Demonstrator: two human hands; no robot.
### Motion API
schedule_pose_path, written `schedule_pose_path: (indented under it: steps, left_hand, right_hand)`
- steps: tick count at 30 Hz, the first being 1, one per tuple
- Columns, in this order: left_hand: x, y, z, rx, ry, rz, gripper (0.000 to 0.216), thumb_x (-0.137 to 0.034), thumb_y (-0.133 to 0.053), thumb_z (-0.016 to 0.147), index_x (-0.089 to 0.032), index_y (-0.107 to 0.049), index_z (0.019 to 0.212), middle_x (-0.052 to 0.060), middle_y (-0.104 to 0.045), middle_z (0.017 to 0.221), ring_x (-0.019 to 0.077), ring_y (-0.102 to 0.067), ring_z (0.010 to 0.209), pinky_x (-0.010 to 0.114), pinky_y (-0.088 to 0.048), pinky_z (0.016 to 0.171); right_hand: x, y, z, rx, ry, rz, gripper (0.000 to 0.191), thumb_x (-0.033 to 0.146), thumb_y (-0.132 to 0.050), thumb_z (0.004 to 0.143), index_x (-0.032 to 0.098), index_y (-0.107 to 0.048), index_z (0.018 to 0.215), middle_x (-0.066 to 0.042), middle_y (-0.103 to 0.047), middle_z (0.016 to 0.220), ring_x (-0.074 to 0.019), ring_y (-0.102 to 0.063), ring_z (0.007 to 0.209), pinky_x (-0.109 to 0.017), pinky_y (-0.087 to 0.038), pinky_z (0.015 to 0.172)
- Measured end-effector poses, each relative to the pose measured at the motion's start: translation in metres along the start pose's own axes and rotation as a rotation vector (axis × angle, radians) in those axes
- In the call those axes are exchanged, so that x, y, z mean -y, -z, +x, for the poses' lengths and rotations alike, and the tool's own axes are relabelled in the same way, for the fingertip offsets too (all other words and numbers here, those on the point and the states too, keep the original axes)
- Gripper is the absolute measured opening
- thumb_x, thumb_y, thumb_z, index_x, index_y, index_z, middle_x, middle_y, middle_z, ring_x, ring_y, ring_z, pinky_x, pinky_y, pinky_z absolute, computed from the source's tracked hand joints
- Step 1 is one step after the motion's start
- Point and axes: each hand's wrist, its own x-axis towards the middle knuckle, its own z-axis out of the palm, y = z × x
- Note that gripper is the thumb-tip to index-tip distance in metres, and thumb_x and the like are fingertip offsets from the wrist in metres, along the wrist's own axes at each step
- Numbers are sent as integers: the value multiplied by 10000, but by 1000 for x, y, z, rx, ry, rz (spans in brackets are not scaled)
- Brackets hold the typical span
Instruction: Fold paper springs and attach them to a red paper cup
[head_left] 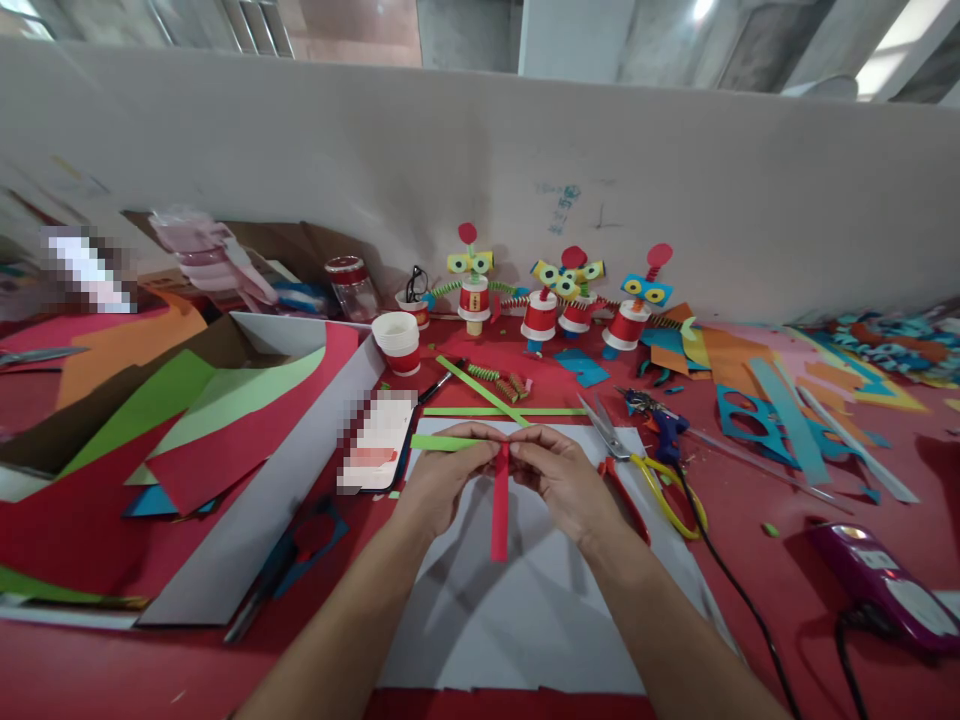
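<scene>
My left hand (448, 480) and my right hand (561, 472) meet over a white sheet (517, 620). Between their fingertips they pinch the crossing ends of two paper strips. A red paper strip (499, 515) hangs down toward me from the pinch. The green paper strip (444, 442) runs out to the left across my left hand. Fingers partly hide where the strips join. Scissors with yellow handles (667, 495) lie just right of my right hand, beside a red-handled tool (626, 505). Loose green strips (504, 411) lie beyond my fingers.
At left stands an open box (247, 540) of coloured paper, with a phone (380, 440) beside it. Paper-cup figures (474, 297) and a paper cup (397, 342) line the back. A glue gun (666, 425) with a black cord and a purple device (885, 585) lie at right.
</scene>
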Motion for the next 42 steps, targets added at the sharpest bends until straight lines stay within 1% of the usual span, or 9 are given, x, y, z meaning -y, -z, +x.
schedule_pose_path:
  steps: [7,16,21,24,27,31,35,39,42]
  left_hand:
    - [3,-4,-3,-97,-137,-31,173,-155,-727,626,-175,-666,787,-32,-620,729,72,-543,622,203,-434,609]
    - [3,-5,-5,-73,-156,-128,259,-156,-778,622,-179,-695,866,-8,-655,773,108,-597,744,231,-462,738]
    - [-15,17,1,127,-36,-169,489,-206,-775,628,-208,-672,1106,46,-703,894,178,-632,869,307,-461,842]
    - [-27,34,6,93,-132,-97,483,-325,-726,701,-229,-656,1169,79,-696,1042,226,-606,1018,348,-442,903]
    - [-30,39,6,75,-235,265,482,-297,-787,643,-245,-698,1113,84,-684,1139,272,-564,1114,360,-421,930]
    - [-24,25,1,251,-343,530,304,-265,-755,687,-262,-751,991,73,-722,1041,260,-626,989,349,-452,866]
    - [-22,16,-2,271,-432,636,129,-248,-685,751,-256,-774,843,65,-727,854,224,-644,834,304,-468,761]
    - [-20,15,-2,242,-419,615,166,-170,-663,723,-259,-769,813,52,-729,825,217,-639,791,297,-465,734]
    - [-13,13,0,153,-374,587,182,-123,-650,684,-255,-758,746,32,-719,759,199,-621,727,290,-451,703]
  right_hand:
    - [-1,-4,-1,52,216,-105,170,278,-773,638,218,-692,775,24,-659,711,-126,-597,689,-283,-467,700]
    - [4,-2,-8,66,385,-272,137,256,-715,730,240,-674,859,7,-661,809,-147,-604,781,-288,-475,747]
    - [9,2,-8,24,526,-418,103,243,-689,741,240,-661,841,-8,-658,794,-163,-596,744,-296,-476,715]
    - [10,5,-7,-11,625,-567,59,228,-654,766,239,-657,823,-15,-659,789,-168,-594,735,-301,-472,714]
    - [10,6,-8,24,678,-721,84,182,-620,776,243,-647,827,-10,-656,814,-163,-592,746,-295,-466,722]
    - [9,5,-11,76,654,-816,169,144,-615,744,250,-592,873,14,-625,783,-152,-580,716,-276,-458,676]
    - [9,5,-11,80,616,-885,266,139,-621,712,257,-548,939,30,-625,762,-155,-597,708,-283,-463,683]
    - [10,7,-11,73,627,-979,255,158,-615,719,262,-555,943,24,-640,771,-165,-610,713,-296,-470,687]
    - [10,8,-9,65,662,-1094,191,176,-601,747,263,-579,916,10,-643,789,-176,-608,740,-305,-468,695]
